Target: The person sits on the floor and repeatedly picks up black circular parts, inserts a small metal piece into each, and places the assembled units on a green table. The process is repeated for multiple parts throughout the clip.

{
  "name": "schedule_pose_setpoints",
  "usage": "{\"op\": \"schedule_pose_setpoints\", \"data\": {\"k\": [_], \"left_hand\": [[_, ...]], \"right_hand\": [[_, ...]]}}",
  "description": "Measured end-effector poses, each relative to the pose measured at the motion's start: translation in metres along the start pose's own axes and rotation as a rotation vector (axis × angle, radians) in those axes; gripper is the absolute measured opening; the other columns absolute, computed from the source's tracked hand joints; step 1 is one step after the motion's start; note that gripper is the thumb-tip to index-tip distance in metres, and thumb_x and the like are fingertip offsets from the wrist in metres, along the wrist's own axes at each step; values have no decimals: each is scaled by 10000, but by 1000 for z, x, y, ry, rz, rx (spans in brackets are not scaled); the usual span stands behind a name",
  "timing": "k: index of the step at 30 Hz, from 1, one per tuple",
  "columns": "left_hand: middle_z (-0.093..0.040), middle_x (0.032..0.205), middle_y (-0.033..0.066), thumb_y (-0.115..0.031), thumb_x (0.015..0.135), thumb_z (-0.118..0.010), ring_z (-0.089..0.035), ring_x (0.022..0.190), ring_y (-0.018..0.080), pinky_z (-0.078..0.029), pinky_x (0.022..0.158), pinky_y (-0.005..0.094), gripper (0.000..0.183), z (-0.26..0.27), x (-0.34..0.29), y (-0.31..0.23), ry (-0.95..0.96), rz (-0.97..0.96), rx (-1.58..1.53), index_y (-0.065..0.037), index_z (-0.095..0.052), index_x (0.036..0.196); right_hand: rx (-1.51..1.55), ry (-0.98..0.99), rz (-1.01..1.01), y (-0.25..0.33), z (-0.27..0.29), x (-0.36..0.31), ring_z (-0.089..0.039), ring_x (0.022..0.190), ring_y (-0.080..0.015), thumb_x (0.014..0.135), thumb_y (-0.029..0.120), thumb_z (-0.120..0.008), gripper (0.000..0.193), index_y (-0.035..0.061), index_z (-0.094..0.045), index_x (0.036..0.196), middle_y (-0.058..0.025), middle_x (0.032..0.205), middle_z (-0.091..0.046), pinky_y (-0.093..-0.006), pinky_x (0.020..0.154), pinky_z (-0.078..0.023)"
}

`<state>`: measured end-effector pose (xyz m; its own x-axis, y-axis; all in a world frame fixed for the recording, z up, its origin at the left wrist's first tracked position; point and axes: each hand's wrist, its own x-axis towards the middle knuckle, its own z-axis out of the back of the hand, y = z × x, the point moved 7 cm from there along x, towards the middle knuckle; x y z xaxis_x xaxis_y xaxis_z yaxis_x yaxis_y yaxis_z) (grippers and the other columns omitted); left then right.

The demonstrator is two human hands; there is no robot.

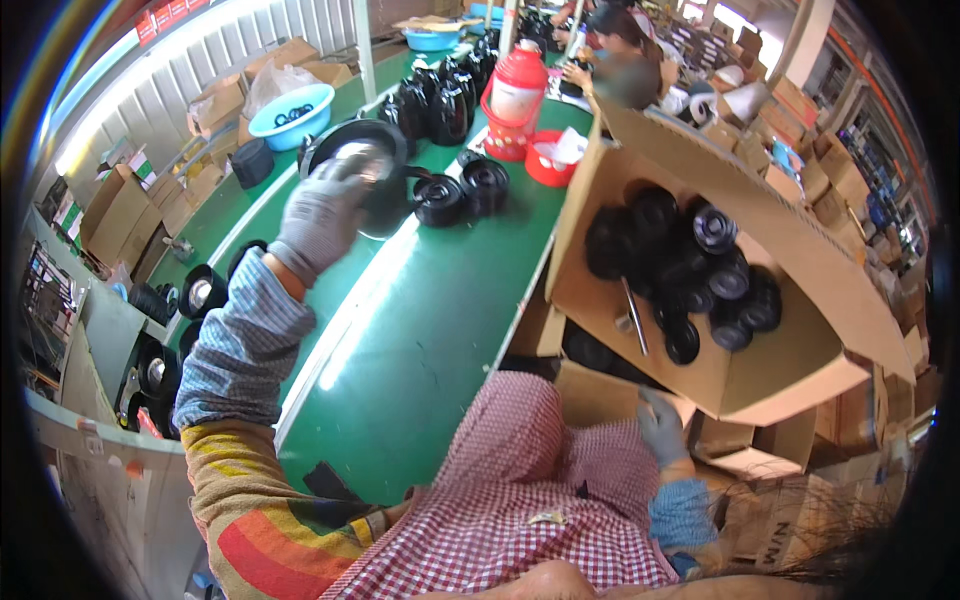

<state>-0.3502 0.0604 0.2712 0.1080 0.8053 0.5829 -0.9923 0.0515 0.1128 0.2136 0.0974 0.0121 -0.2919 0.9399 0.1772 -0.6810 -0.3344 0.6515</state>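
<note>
My left hand [325, 215], in a grey glove, reaches over the green table. Its fingers grip a large black round part [378, 200] with a shiny metal centre; the grip is blurred and partly hidden. Right beside that part, two smaller black round lids [462, 192] rest on the table. My right hand [662, 428], also gloved, is low beside my lap, next to a cardboard flap [600, 398]. Its fingers look stretched out and hold nothing visible. Above it, an open cardboard box [790, 375] contains many black round parts [690, 265] and a thin metal rod [635, 316].
Black jugs [435, 105] cluster farther along the table [420, 350]. Near them stand a red bucket [517, 95] and a red basin [548, 160]. A blue basin [291, 118] sits at the left, above more black parts [200, 292]. Another person [620, 60] works at the far end.
</note>
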Motion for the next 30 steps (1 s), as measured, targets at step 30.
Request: {"op": "schedule_pose_setpoints", "data": {"k": [30], "left_hand": [[-672,1238,149,91,746,-651,-617,1207,305,-483,1052,372,406,-214,-131,-380,809,-181,-1298,-40,-678,1130]], "right_hand": [[503,-64,-260,-5,-29,-90,-549,1317,-253,1086,147,-440,406,-46,-483,1440,-190,1399,-592,-309,1107,-408]]}}
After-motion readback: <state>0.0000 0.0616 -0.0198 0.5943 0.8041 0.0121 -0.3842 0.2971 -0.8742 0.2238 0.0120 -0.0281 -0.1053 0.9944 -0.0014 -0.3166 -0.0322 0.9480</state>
